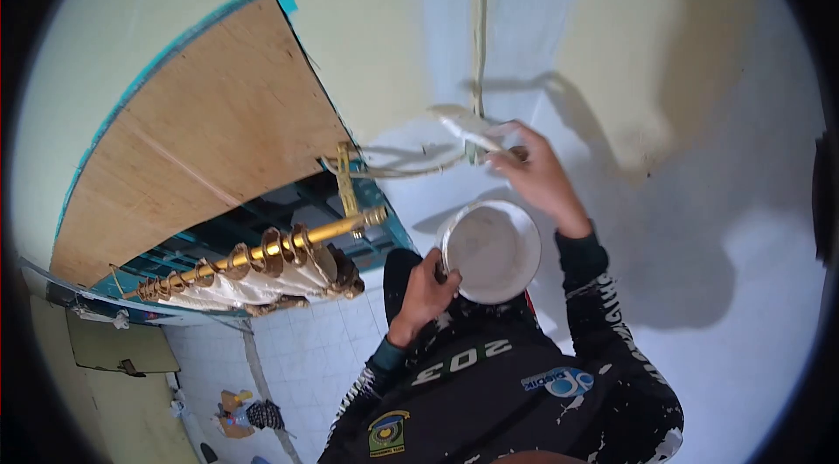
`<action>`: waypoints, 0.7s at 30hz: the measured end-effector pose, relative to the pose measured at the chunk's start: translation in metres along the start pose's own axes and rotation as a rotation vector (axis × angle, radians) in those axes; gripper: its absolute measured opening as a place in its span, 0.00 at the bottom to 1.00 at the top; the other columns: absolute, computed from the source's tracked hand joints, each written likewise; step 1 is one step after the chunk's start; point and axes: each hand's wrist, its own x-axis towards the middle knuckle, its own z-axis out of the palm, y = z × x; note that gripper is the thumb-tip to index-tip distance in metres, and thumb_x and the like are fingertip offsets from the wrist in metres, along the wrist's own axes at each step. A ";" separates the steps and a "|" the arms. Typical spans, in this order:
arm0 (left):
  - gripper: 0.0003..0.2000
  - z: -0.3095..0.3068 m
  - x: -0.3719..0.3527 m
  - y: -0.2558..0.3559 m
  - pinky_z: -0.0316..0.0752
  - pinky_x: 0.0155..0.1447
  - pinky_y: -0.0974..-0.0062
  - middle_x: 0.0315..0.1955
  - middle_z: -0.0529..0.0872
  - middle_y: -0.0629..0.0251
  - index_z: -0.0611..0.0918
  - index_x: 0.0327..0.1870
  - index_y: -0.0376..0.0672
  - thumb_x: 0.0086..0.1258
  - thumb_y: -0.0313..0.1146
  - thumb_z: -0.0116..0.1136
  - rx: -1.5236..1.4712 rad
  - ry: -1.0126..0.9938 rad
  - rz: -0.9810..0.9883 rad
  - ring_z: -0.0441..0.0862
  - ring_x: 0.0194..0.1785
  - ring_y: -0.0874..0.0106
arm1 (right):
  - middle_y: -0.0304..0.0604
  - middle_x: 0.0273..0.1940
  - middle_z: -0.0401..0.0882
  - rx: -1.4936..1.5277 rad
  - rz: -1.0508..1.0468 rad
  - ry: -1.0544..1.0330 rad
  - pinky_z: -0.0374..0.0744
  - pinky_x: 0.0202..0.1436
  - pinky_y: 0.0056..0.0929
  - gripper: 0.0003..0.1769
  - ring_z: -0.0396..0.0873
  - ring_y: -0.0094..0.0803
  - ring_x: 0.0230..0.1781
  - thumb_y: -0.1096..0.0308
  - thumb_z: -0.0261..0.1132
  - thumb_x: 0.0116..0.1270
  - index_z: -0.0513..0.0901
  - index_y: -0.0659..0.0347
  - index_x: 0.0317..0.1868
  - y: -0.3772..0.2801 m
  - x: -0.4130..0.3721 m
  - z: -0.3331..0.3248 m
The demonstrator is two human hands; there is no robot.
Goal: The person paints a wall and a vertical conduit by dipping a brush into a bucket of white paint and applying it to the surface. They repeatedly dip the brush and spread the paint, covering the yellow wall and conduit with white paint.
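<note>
My right hand (pixel 537 176) is raised against the wall, its fingers closed round what looks like a paintbrush (pixel 472 128), white and slightly blurred. The brush's white end lies at the wall beside a vertical cable (pixel 477 36) and a thin cable running left. Lower down, my left hand (pixel 426 296) grips the rim of a round white bucket (pixel 491 252), thumb over the edge. The bucket is tipped toward me, close to my chest, and its inside is pale. My fingers beneath the rim are partly hidden.
To the left is a wooden panel (pixel 201 123) with a turquoise edge, above a dark opening. A gold curtain rod (pixel 262 252) with rings and a bunched curtain juts out there. Far below, a tiled floor (pixel 323 368) holds a box and small items.
</note>
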 end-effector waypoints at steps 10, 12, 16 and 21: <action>0.09 0.005 0.003 -0.003 0.76 0.30 0.70 0.19 0.81 0.59 0.75 0.37 0.33 0.69 0.29 0.62 -0.142 0.003 -0.103 0.84 0.23 0.71 | 0.55 0.37 0.86 -0.410 0.164 -0.373 0.79 0.39 0.38 0.19 0.84 0.49 0.32 0.71 0.70 0.63 0.83 0.60 0.55 -0.012 -0.113 -0.054; 0.10 0.007 0.007 -0.012 0.73 0.30 0.69 0.19 0.79 0.58 0.75 0.37 0.33 0.68 0.29 0.64 -0.059 0.001 -0.041 0.79 0.22 0.71 | 0.55 0.36 0.87 -0.708 0.095 -0.411 0.81 0.41 0.45 0.18 0.85 0.53 0.35 0.69 0.68 0.62 0.83 0.58 0.54 0.007 -0.116 -0.027; 0.07 0.008 0.009 -0.012 0.78 0.32 0.76 0.25 0.82 0.64 0.77 0.44 0.32 0.73 0.26 0.61 0.032 -0.083 -0.016 0.84 0.27 0.78 | 0.57 0.36 0.86 -0.811 0.110 -0.390 0.80 0.46 0.53 0.20 0.84 0.59 0.38 0.67 0.67 0.62 0.84 0.61 0.56 0.068 -0.115 0.021; 0.09 0.011 0.005 -0.007 0.75 0.31 0.72 0.23 0.79 0.60 0.75 0.40 0.33 0.69 0.27 0.63 -0.022 -0.052 -0.038 0.78 0.24 0.73 | 0.60 0.34 0.85 -0.859 0.059 -0.232 0.81 0.42 0.54 0.18 0.85 0.58 0.37 0.71 0.61 0.63 0.83 0.68 0.53 0.108 -0.108 0.054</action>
